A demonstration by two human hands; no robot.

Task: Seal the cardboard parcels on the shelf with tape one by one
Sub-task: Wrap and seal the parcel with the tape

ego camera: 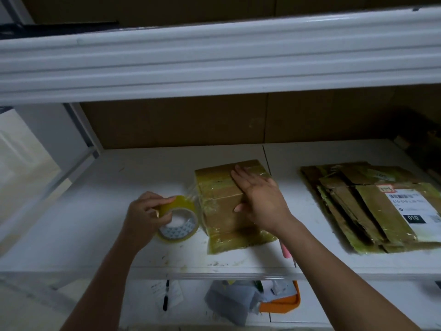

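While the right hand (259, 197) lies flat with fingers spread on the glossy, tape-wrapped cardboard parcel (224, 206) at the middle of the white shelf (95, 235), the left hand (149, 212) pinches the ring-shaped yellowish tape roll (180, 219) just beside it. Flattened, creased cardboard pieces (372, 209) are stacked to the right.

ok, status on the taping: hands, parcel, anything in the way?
Left hand grips tape roll, strip running to parcel. Right hand flat on parcel top. Flattened cardboard stack lies apart on the right; nothing blocking.
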